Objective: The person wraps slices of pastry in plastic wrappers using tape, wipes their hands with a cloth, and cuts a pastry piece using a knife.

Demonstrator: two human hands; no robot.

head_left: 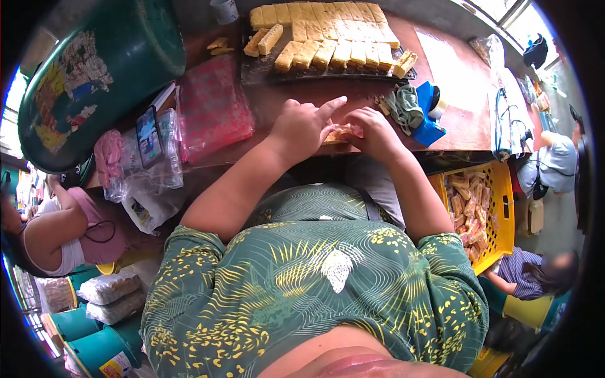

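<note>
At the table's near edge my left hand [301, 128] and my right hand [376, 133] meet around a small cake bar in a clear, red-printed wrapper [344, 131]. The right fingers are closed on the wrapper's right end. On its left end presses my left thumb, the index finger stretched out and the other fingers curled. Partly hidden by both hands, the bar shows little. Beyond them lies a dark tray [265, 74] of golden cake cut into bars [328, 28], some pulled apart in a front row. Left of my hands is a stack of red-printed wrappers [214, 104].
A blue tape dispenser [430, 116] and grey-green cloth [405, 108] sit right of my hands. A yellow crate [504, 208] holds several wrapped bars [466, 208]. At left are a phone [150, 137] and large green tub [107, 75]. Other people sit on both sides.
</note>
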